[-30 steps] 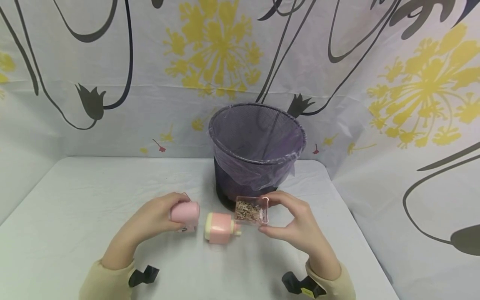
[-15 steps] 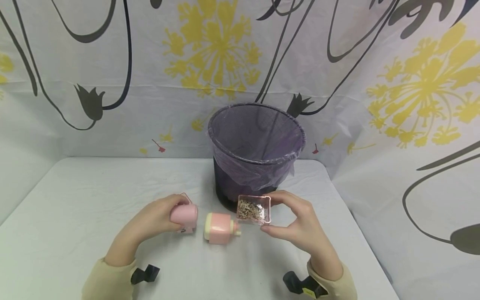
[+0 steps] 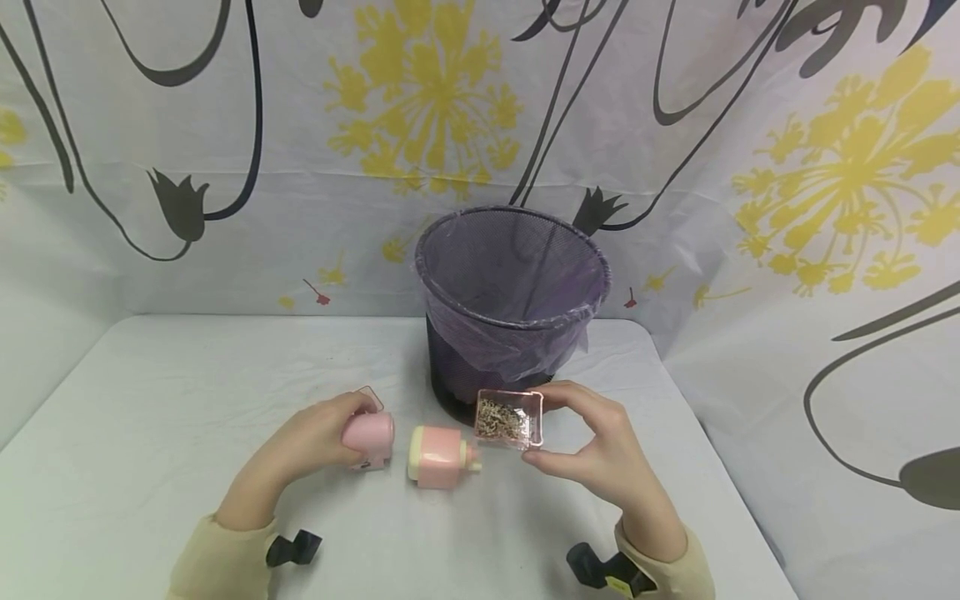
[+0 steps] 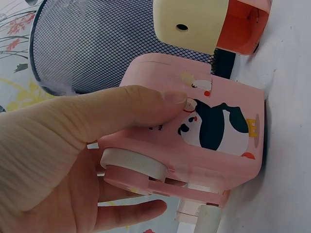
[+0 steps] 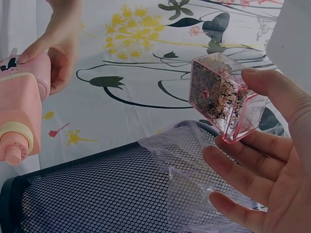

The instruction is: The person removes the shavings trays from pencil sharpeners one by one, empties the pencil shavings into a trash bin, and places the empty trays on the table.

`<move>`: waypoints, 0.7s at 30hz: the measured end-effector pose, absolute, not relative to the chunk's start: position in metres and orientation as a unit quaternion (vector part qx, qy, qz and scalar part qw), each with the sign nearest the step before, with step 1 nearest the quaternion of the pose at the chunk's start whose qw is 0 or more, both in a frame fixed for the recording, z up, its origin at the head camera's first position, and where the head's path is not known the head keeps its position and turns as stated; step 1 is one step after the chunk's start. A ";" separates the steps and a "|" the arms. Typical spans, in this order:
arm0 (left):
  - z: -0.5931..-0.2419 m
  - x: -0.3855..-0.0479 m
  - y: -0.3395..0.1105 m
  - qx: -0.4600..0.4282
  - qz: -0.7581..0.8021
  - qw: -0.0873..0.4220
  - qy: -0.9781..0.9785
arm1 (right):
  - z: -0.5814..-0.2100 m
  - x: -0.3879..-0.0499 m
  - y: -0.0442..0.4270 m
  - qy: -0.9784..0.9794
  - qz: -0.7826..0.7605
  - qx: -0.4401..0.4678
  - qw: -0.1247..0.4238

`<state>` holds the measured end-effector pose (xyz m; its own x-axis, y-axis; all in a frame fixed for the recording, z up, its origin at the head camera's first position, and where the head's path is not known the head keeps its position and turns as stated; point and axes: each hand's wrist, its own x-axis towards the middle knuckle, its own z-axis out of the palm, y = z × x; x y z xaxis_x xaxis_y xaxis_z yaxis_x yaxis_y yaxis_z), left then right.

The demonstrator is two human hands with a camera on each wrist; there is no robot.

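Before the bin (image 3: 459, 362), right hand (image 3: 597, 446) aloft, pinching tray (image 3: 532, 413)

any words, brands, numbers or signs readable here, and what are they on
No text can be read for certain.
Pink panda-printed sharpener: small dark marks, maybe lettering, by the thumb of the left hand; too small to read.
Yellow label on the black wrist device at the right sleeve: too small to read.

A white table (image 3: 225, 358) carries a lined mesh bin (image 3: 480, 353) and a peach sharpener (image 3: 441, 457).
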<state>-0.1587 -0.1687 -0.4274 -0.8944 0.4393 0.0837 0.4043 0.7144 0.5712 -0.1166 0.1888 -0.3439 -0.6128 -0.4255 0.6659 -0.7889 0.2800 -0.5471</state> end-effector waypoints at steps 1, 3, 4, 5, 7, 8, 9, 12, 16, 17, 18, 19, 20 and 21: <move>-0.428 -0.159 -0.169 0.226 0.303 0.031 0.925 | -0.344 -0.116 0.189 -0.775 0.454 0.391 0.200; -0.428 -0.159 -0.168 0.224 0.306 0.035 0.925 | -0.344 -0.116 0.189 -0.775 0.455 0.391 0.201; -0.428 -0.159 -0.169 0.223 0.308 0.037 0.924 | -0.344 -0.116 0.189 -0.775 0.455 0.391 0.201; -0.428 -0.158 -0.169 0.222 0.310 0.038 0.924 | -0.344 -0.116 0.189 -0.774 0.455 0.392 0.201; -0.429 -0.158 -0.168 0.220 0.314 0.040 0.923 | -0.344 -0.116 0.189 -0.773 0.455 0.393 0.202; -0.429 -0.158 -0.168 0.219 0.315 0.042 0.923 | -0.344 -0.116 0.189 -0.773 0.454 0.393 0.202; -0.429 -0.158 -0.168 0.219 0.315 0.042 0.923 | -0.344 -0.116 0.189 -0.774 0.454 0.393 0.202; -0.429 -0.158 -0.168 0.217 0.315 0.044 0.923 | -0.344 -0.116 0.190 -0.777 0.452 0.390 0.199; -0.430 -0.159 -0.168 0.219 0.314 0.043 0.923 | -0.344 -0.116 0.190 -0.779 0.450 0.389 0.199; -0.430 -0.159 -0.168 0.220 0.315 0.043 0.922 | -0.344 -0.116 0.190 -0.779 0.450 0.389 0.199; -0.429 -0.159 -0.168 0.221 0.316 0.043 0.922 | -0.344 -0.116 0.189 -0.779 0.449 0.390 0.199; -0.429 -0.159 -0.168 0.223 0.317 0.043 0.921 | -0.344 -0.116 0.189 -0.779 0.449 0.390 0.199; -0.429 -0.159 -0.168 0.224 0.317 0.043 0.920 | -0.344 -0.116 0.189 -0.779 0.449 0.390 0.200; -0.429 -0.159 -0.168 0.226 0.318 0.044 0.920 | -0.343 -0.116 0.189 -0.779 0.449 0.390 0.200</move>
